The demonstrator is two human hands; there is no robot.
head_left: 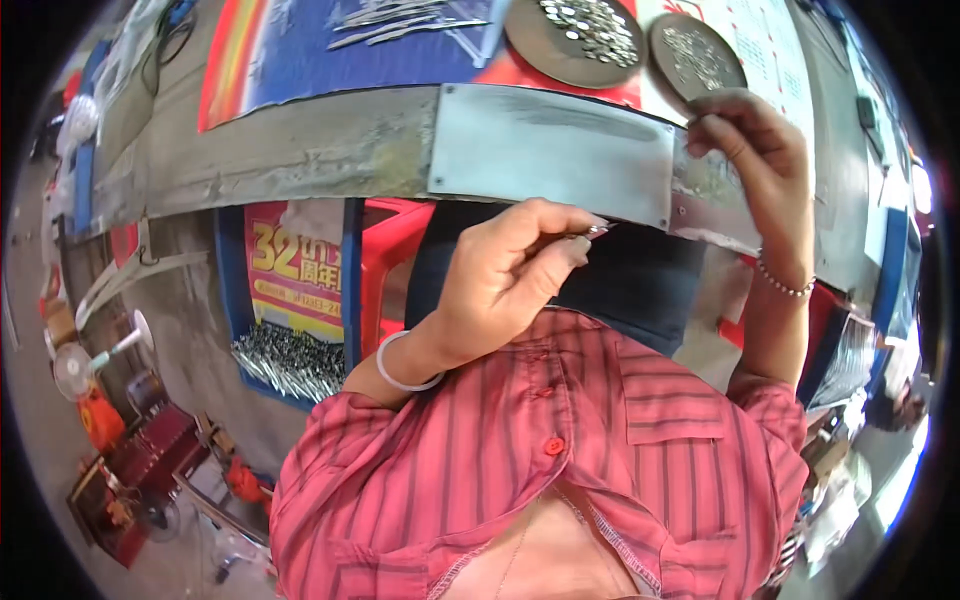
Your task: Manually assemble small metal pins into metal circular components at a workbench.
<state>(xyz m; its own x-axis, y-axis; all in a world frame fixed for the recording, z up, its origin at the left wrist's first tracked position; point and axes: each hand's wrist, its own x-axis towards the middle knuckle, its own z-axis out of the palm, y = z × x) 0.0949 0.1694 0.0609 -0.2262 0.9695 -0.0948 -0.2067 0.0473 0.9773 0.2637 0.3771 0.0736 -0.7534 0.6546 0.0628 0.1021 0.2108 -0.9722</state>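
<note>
My left hand [515, 270] is raised in front of my chest, just short of the bench's near edge. Thumb and forefinger pinch a small shiny metal piece [599, 229]; its exact kind is too small to make out. My right hand [755, 145] is over the right part of the bench, fingertips pressed together beside a brown plate of tiny metal parts [698, 58]. Whatever those fingertips may hold is hidden. To that plate's left lies a larger brown plate [535, 58] with shiny, roundish metal pieces. A flat metal sheet [550, 150] is fixed to the bench edge between my hands.
Long, thin metal pieces [400, 20] lie on a blue printed sheet [290, 60] at the far side. Below the bench, at left, a blue-framed bin [352, 300] contains many shiny metal pieces. A red stool [385, 255] stands beside it. Dark cloth [630, 290] covers my lap.
</note>
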